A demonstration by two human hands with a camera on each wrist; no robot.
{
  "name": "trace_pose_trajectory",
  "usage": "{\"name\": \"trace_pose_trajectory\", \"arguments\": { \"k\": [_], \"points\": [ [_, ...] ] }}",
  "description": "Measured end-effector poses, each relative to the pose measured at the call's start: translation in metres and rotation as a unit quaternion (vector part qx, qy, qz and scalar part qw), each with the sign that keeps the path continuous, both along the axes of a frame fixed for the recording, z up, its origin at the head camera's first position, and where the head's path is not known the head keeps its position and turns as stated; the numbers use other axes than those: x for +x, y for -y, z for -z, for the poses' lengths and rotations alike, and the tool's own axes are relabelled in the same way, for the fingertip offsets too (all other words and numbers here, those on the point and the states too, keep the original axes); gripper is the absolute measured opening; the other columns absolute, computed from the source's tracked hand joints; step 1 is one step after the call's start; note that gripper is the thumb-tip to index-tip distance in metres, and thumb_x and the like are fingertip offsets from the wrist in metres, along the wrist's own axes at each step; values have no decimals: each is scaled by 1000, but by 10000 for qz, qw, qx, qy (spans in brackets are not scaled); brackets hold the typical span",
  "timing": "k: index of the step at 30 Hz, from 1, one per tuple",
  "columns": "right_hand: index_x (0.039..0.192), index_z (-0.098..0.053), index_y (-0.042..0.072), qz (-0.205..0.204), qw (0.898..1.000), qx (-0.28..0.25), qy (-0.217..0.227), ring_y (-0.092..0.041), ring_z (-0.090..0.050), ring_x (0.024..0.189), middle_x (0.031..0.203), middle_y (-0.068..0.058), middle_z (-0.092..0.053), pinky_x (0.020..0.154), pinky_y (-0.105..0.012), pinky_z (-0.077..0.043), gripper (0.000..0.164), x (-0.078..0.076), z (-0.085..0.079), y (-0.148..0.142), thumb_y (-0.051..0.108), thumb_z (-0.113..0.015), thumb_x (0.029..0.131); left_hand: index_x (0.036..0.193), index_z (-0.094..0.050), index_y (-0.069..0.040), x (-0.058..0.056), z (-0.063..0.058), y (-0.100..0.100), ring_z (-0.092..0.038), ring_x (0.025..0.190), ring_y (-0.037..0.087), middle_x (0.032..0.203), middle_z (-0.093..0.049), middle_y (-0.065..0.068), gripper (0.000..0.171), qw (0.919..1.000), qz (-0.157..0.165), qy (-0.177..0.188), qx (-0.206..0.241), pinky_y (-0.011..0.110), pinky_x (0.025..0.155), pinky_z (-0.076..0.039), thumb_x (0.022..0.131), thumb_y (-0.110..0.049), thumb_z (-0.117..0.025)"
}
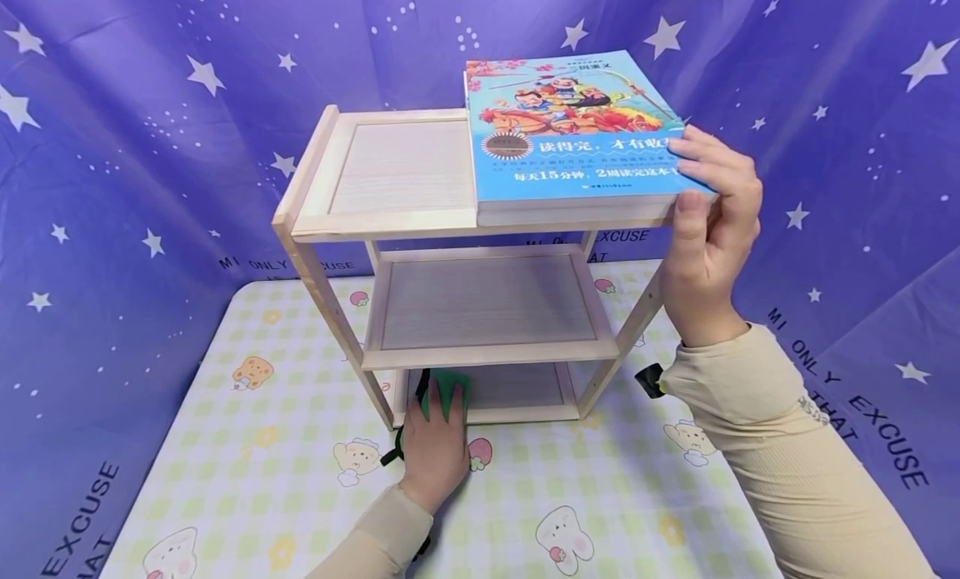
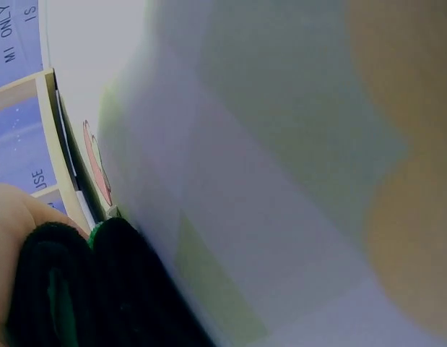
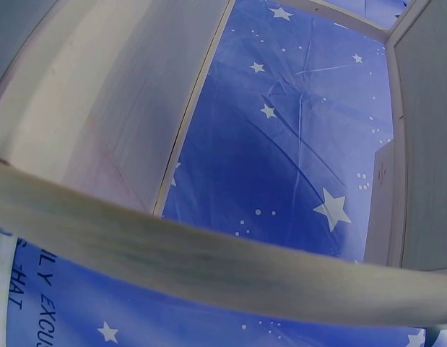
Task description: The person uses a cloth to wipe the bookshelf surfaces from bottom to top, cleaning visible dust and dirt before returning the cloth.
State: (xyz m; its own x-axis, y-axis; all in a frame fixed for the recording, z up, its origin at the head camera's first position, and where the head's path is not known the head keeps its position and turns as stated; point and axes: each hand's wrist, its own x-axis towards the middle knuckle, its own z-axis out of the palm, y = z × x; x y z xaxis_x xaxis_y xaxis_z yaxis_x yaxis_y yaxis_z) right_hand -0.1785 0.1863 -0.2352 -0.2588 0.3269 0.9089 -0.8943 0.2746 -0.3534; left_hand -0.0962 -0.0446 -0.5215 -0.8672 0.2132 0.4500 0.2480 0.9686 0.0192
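Observation:
A three-tier wooden shelf [image 1: 390, 229] stands on the table. A thick blue picture-cover book [image 1: 570, 167] lies on the right part of its top tier. My right hand [image 1: 708, 221] grips the book's front right corner, fingertips on the cover and thumb at the front edge. Down at the bottom tier, my left hand [image 1: 435, 450] presses a green cloth [image 1: 450, 387] with its fingers straight and spread over it. In the left wrist view, dark folded fabric [image 2: 129, 282] lies close beside the palm. The right wrist view shows the shelf's rail [image 3: 209, 264], with no hand in sight.
A pale checked tablecloth [image 1: 247, 454] with cartoon prints covers the table. Purple-blue star curtains [image 1: 150, 146] hang behind and at both sides. The shelf's middle tier [image 1: 487, 304] is above the left hand. A black wrist mount [image 1: 651, 381] sits at the right cuff.

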Motion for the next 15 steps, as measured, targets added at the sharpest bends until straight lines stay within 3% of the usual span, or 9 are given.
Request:
{"name": "trace_pose_trajectory", "arguments": {
  "k": [3,8,15],
  "points": [
    [92,-49,-14,-13,10000,-13,-20,-32,-59,118,107,-13,-66,113,-47,-37,46,0,0,0,31,-57,93,137,-55,-6,0,-1,-1,-54,106,54,135,-50,32,70,9999,-34,130,-34,56,91,-49,72,-20,-76],
    [92,-50,-13,-94,9999,-84,-8,-32,-58,118,107,-10,-67,114,-46,-36,60,0,-1,1,46,-62,91,137,-55,-6,-1,0,-2,-55,106,54,135,-51,32,71,9999,-38,99,-43,56,91,-49,71,-21,-77],
    [92,-49,-13,-58,10000,-16,0,-32,-58,119,107,-12,-66,114,-47,-36,46,-1,1,0,32,-57,93,138,-54,-8,-1,2,-3,-55,107,54,137,-50,31,77,9999,22,121,16,56,92,-49,68,-27,-82]
  ]
}}
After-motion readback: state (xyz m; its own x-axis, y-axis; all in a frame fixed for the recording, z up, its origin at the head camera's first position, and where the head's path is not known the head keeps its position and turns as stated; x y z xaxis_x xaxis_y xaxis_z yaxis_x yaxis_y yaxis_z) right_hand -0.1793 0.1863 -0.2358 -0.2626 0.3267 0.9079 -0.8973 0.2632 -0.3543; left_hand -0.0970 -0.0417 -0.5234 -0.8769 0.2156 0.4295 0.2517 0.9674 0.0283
